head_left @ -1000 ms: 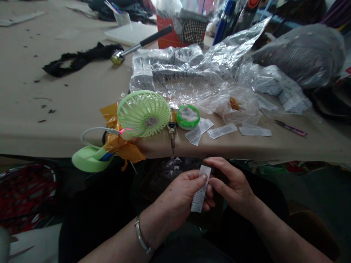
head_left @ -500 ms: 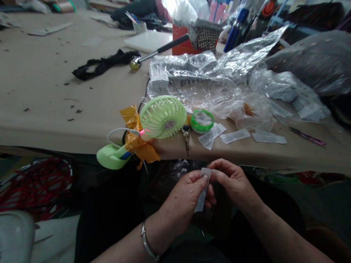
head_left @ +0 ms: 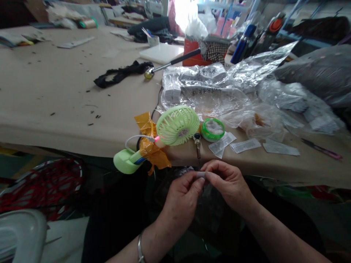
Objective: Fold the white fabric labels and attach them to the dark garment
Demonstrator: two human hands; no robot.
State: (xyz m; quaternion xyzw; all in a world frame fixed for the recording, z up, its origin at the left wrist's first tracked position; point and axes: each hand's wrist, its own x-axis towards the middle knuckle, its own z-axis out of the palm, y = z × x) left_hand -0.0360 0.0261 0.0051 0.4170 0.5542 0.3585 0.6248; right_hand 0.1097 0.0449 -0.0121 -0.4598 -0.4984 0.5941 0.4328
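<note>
Spanning the gap between both hands, the pale slip (head_left: 201,175) lay just in front of the table (head_left: 63,96), its visible length running sideways. The left hand (head_left: 183,195) pinched one end, thumb against fingers; the right hand (head_left: 229,184) grasped the other, neither nearer. Any fold could not be made out.

Left hand (head_left: 181,197) and right hand (head_left: 230,183) pinch close together.

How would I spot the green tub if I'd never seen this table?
Start with the brown table, then find the pale green fan at its near edge. The tub sits just right of the fan, beside some paper labels. It's round, brighter green than the fan, with something white inside.
</note>
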